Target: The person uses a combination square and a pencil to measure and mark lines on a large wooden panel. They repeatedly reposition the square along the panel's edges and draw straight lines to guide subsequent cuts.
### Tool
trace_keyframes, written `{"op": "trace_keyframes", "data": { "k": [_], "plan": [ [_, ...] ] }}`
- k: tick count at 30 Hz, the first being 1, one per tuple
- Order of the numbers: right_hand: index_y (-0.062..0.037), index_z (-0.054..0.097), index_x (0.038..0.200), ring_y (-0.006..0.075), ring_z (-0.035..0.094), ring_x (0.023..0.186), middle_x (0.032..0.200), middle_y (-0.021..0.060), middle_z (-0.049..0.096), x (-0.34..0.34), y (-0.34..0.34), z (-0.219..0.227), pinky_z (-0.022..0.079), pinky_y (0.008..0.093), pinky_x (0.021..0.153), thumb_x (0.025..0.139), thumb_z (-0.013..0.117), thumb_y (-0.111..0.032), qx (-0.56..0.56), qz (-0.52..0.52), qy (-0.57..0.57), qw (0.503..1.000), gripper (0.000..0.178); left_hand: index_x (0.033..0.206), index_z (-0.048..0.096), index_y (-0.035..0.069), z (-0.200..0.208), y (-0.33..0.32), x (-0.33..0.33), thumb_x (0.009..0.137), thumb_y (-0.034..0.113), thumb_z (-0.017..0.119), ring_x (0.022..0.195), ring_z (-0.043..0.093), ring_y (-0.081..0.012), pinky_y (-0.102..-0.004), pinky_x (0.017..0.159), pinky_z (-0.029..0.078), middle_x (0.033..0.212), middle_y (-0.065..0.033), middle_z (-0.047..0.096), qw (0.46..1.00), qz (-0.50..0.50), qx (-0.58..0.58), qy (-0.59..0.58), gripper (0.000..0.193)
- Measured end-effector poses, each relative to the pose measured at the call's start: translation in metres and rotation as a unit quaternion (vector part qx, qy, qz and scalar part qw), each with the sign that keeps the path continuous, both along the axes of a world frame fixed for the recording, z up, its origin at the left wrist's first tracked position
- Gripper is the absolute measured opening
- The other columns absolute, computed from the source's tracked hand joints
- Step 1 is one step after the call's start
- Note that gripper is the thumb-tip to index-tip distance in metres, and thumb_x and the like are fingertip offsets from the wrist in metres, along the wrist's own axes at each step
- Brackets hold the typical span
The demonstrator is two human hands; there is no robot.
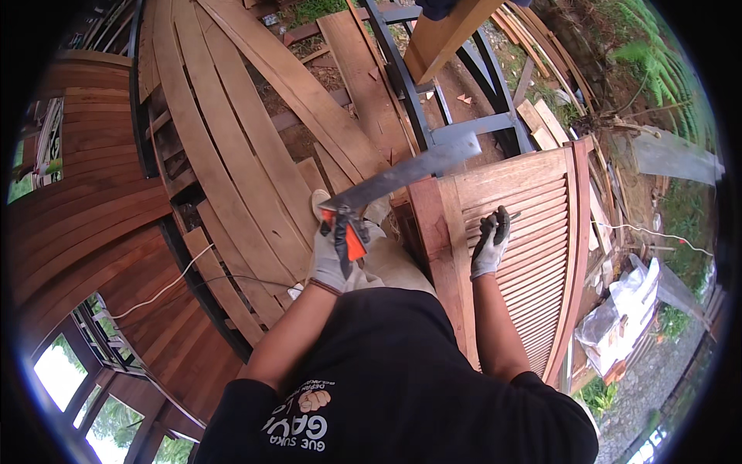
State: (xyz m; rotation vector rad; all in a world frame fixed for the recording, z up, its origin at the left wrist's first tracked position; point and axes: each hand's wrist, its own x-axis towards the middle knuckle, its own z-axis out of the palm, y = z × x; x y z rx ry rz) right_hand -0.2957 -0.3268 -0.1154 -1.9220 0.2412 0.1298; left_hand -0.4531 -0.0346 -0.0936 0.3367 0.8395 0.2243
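A handsaw (402, 179) is gripped by the gloved left hand (334, 251), while a louvred wooden shutter (525, 247) is clasped by the gloved right hand (490, 241).

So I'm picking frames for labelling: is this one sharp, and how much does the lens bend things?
Head view: soft, even daylight; the grey-gloved left hand and the grey-bladed, orange-handled handsaw are sharp; the long brown wooden planks bow strongly toward the rim; black corners; bright patches at lower left are blown out.
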Motion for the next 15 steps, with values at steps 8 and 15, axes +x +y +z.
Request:
{"op": "trace_keyframes", "data": {
  "k": [8,15],
  "plan": [
    [-0.0045,0.059,0.136,0.0139,0.061,0.103,0.12,0.0063,0.064,0.092,0.031,0.005,0.052,0.0299,0.089,0.102,0.061,-0.02,-0.03,-0.003,-0.069,0.997,0.037,0.114,0.061,0.008,-0.028,-0.063,0.052,0.097,0.021,0.071,0.071,0.064,-0.0188,-0.0346,0.059,0.054,0.085,-0.0046,0.064,0.988,-0.065,-0.139,0.034,0.024],
    [-0.0022,0.062,0.133,0.0214,0.065,0.115,0.13,0.0135,0.064,0.127,0.018,-0.031,0.052,0.0336,0.1,0.101,0.059,-0.002,-0.107,0.043,-0.116,0.987,0.033,0.128,0.052,0.002,-0.071,-0.097,0.057,0.1,0.003,0.062,0.087,0.068,-0.0177,-0.0242,0.075,0.06,0.11,-0.0097,0.064,0.991,-0.018,-0.002,0.133,0.03]
  ]
}}
